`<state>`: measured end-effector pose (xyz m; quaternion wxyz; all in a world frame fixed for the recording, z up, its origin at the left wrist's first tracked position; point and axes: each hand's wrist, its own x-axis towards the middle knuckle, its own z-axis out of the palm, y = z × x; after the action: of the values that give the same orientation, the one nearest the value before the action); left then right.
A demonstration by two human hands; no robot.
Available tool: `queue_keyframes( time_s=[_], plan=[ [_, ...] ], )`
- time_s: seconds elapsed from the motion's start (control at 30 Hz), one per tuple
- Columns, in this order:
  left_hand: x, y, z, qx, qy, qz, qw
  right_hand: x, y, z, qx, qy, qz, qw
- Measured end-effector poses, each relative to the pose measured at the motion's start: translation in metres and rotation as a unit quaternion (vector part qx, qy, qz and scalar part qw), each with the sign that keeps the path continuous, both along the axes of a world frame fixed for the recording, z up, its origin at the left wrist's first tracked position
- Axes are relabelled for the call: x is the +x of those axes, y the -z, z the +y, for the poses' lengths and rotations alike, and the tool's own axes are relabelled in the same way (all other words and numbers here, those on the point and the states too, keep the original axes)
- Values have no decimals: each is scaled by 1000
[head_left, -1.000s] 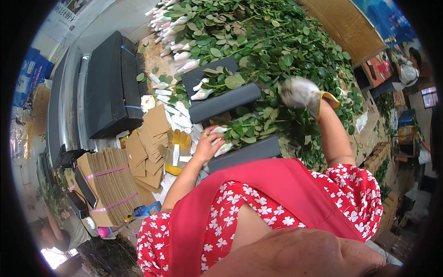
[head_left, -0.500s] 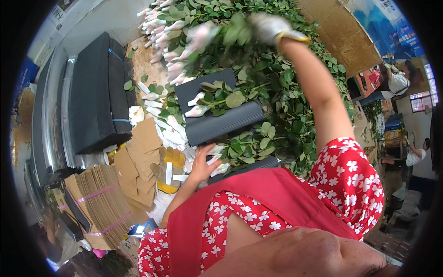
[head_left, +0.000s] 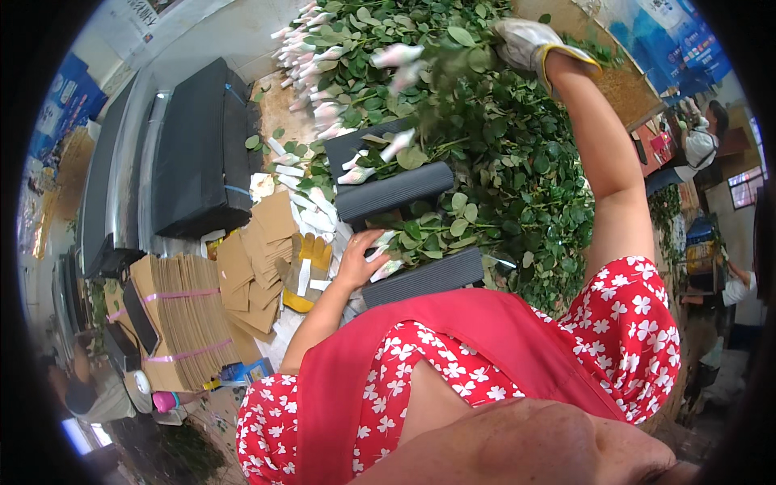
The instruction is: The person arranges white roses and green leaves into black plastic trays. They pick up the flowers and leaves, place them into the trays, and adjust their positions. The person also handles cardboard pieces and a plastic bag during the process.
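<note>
My right hand (head_left: 529, 47), in a white glove with a yellow cuff, is raised at the far side over a heap of leafy stems. It grips roses (head_left: 398, 55) whose sleeved buds, blurred, point left; the glove partly hides the stems. Bare and bent round two white-sleeved rose buds (head_left: 386, 268), my left hand (head_left: 360, 259) rests at the near end of a dark ribbed sheet (head_left: 424, 279). Beyond it, a few sleeved roses (head_left: 356, 175) lie on another dark ribbed sheet (head_left: 396, 194). One bud (head_left: 398, 145) among them is blurred.
Many sleeved roses (head_left: 327, 113) are piled at the back. Left of them stand a black block (head_left: 202, 149), loose cardboard pieces (head_left: 263, 234), a tied cardboard stack (head_left: 186, 311) and a yellow-grey glove (head_left: 311, 259). Other people are at far right.
My right hand has moved right with the roses, away from the sheets. A further bud now shows over the two on the far sheet. My left hand stays at its buds; the view has shifted slightly.
</note>
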<state>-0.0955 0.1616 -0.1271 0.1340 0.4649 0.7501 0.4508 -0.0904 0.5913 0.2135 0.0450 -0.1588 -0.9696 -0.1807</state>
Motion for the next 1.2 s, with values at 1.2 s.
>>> queue_keyframes(
  time_s=[1.2],
  plan=[
    [14,11,-7,-21,-36,-56,998,-89,58,-19,-148,-180,84,969]
  ],
)
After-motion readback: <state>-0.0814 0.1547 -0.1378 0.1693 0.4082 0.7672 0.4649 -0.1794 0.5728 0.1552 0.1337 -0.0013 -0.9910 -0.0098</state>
